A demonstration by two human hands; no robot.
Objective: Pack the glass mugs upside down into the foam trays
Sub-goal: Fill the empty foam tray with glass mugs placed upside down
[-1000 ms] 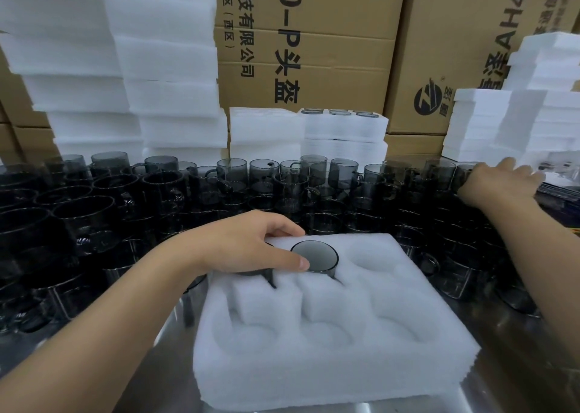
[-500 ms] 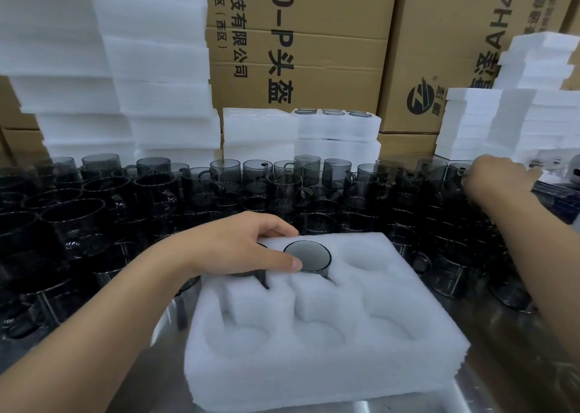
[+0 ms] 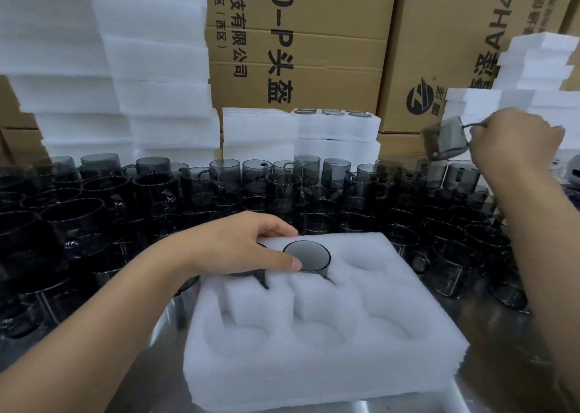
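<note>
A white foam tray [image 3: 329,359] with six pockets lies on the steel table in front of me. One smoky glass mug [image 3: 307,257] sits upside down in its back middle pocket. My left hand [image 3: 241,249] is cupped over the back left pocket, thumb and fingers curled round a second mug that it mostly hides; only that mug's dark handle [image 3: 262,280] shows. The four other pockets hold nothing. My right hand [image 3: 514,139] is raised at the far right and grips a tilted mug [image 3: 445,141] by its handle, above the crowd of loose mugs.
Several rows of upright dark glass mugs [image 3: 282,186] crowd the table behind and beside the tray. Stacks of foam trays [image 3: 157,77] stand at back left, centre and right [image 3: 533,67]. Cardboard boxes [image 3: 298,52] wall off the back.
My right hand has closed on a mug among those at the right and lifted it clear, tilting it. My left hand has stayed on the back left pocket.
</note>
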